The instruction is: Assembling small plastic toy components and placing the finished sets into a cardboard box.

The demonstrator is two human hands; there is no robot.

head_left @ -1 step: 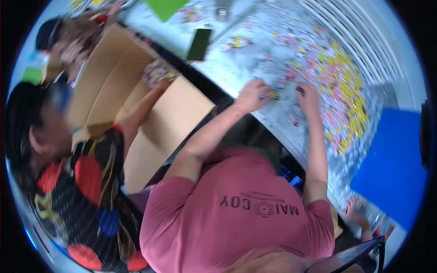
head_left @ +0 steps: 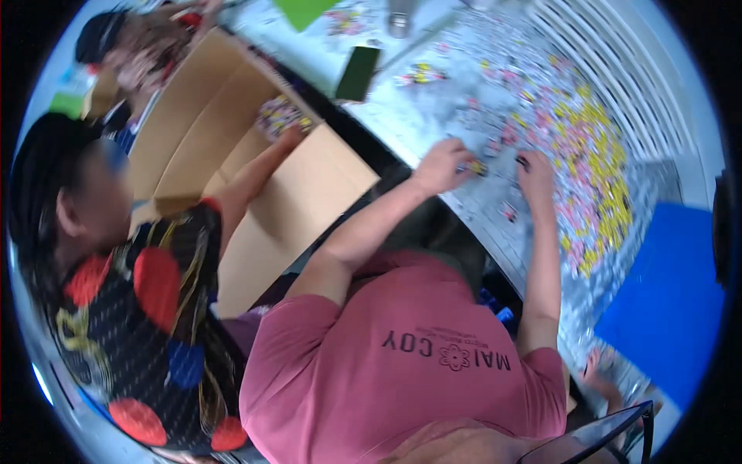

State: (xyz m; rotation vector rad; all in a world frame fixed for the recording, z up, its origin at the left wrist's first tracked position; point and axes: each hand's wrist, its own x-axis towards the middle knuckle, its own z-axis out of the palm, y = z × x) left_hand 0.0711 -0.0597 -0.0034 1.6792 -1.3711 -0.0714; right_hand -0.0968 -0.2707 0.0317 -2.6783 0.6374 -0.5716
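Over the near edge of the metal work table, my left hand [head_left: 442, 168] is closed on a few small yellow wrapped pieces [head_left: 477, 167] that look like candies. To its right, my right hand [head_left: 536, 176] pinches a small dark piece [head_left: 523, 162] between thumb and fingers; its kind is too small to make out. A single pinkish wrapped piece [head_left: 508, 211] lies on the table between my forearms. A large spread of pink, yellow and silvery wrapped pieces [head_left: 597, 174] covers the table beyond and right of my right hand.
At my left, a co-worker [head_left: 166, 255] reaches into a big cardboard box [head_left: 297, 220] holding similar pieces. A dark green block [head_left: 359, 73] and a metal cup [head_left: 399, 23] stand farther back. A slatted white panel [head_left: 610, 73] and a blue sheet [head_left: 657, 294] border the right side.
The whole view has shifted slightly right and down. Both hands keep nearly the same place over the table, each still closed on its piece or pieces.
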